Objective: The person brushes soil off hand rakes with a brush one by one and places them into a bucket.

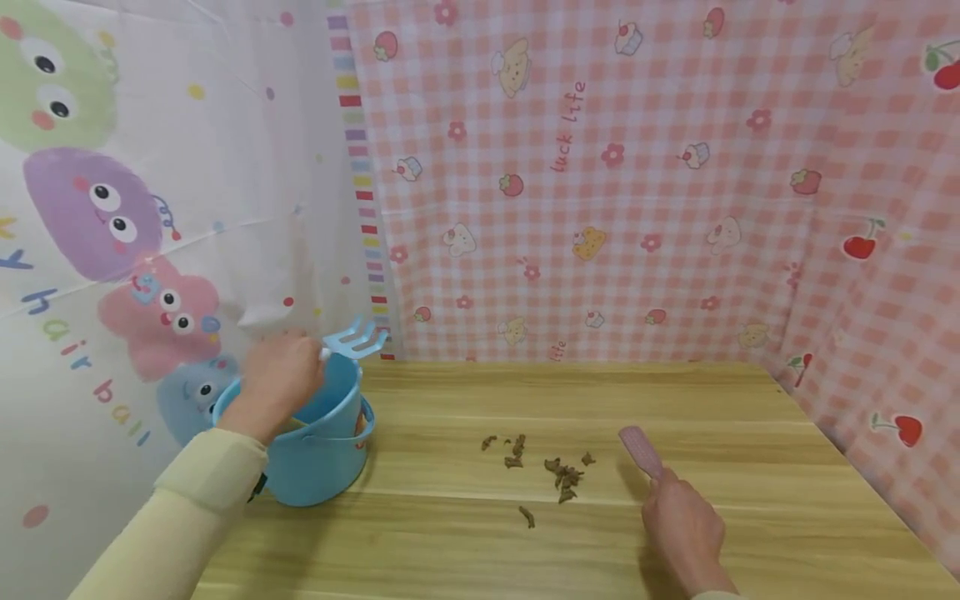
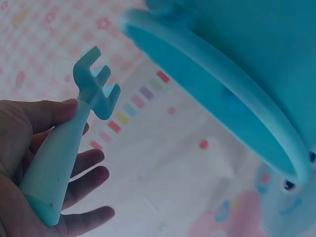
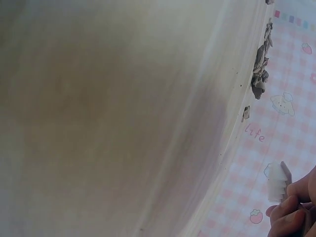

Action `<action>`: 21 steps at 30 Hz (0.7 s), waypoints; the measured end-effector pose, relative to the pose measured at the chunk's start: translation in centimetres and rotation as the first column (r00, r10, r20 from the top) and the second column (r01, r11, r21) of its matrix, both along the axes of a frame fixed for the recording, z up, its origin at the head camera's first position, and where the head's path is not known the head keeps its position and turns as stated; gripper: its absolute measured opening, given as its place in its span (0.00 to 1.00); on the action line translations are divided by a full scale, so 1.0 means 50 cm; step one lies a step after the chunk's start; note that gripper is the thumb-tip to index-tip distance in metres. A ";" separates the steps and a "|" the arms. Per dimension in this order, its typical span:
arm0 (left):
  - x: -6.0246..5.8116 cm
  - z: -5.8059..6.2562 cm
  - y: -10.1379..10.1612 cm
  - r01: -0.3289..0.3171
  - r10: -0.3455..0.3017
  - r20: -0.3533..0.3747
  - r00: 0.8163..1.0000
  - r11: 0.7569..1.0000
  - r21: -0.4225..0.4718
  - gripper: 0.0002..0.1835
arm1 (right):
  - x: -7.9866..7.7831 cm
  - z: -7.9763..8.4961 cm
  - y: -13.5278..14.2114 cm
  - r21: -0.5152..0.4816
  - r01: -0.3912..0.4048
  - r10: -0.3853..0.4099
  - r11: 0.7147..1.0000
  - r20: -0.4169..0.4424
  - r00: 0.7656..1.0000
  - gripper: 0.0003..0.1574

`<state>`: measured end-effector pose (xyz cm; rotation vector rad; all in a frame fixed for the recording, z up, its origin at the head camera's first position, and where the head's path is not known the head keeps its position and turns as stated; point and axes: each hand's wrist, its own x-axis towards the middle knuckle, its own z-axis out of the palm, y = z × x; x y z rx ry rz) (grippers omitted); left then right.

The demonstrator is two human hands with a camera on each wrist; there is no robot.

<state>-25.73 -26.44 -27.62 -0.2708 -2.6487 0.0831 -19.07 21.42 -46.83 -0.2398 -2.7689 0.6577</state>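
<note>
My left hand [image 1: 281, 379] is over the light-blue bucket [image 1: 318, 471] at the left of the table. It holds a small blue toy rake [image 1: 358, 340] by its pale handle. In the left wrist view, the thumb lies along the rake's handle [image 2: 54, 158] and the other fingers spread behind it. Beside the rake, the bucket's rim [image 2: 237, 74] shows. My right hand [image 1: 684, 521] grips a small pink brush [image 1: 640, 450] above the table's right side. White bristles [image 3: 277, 185] show in the right wrist view. Dry brown bits [image 1: 564, 477] lie scattered between bucket and brush.
A wooden table [image 1: 450, 558] fills the lower view. Behind it hangs a pink checked cloth [image 1: 585, 200]; a white cartoon-print cloth [image 1: 247, 167] hangs at the left. The bucket's handle [image 1: 369, 421] hangs on its right side. Something yellow [image 1: 295, 424] shows at the bucket's near rim.
</note>
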 end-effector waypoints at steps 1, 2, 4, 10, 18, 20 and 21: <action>0.003 0.001 -0.009 -0.013 0.013 -0.010 1.000 1.000 -0.012 0.11 | 0.000 -0.001 0.000 0.000 0.001 -0.001 1.000 -0.003 1.000 0.19; 0.006 0.001 -0.019 -0.030 0.030 -0.019 0.999 0.999 -0.027 0.11 | 0.000 -0.001 0.000 0.000 0.001 -0.001 1.000 -0.002 1.000 0.20; 0.011 0.002 -0.036 -0.057 0.056 -0.034 0.998 0.998 -0.040 0.10 | 0.000 -0.001 0.000 0.000 0.003 -0.003 1.000 0.003 1.000 0.20; 0.019 0.002 -0.083 -0.121 0.121 0.005 0.993 0.992 -0.028 0.10 | -0.001 -0.001 0.000 -0.005 0.002 -0.002 1.000 0.014 1.000 0.20; 0.031 0.006 -0.119 -0.155 0.158 0.109 0.981 0.987 -0.031 0.09 | -0.001 -0.004 -0.001 0.001 0.002 -0.002 1.000 -0.004 1.000 0.18; 0.032 0.003 -0.121 -0.169 0.175 0.122 0.977 0.984 -0.058 0.09 | -0.002 -0.005 -0.002 0.002 0.003 -0.003 1.000 0.002 1.000 0.18; 0.031 0.000 -0.123 -0.177 0.185 0.126 0.975 0.982 -0.071 0.10 | -0.002 -0.005 -0.003 0.003 0.003 -0.003 1.000 0.004 1.000 0.18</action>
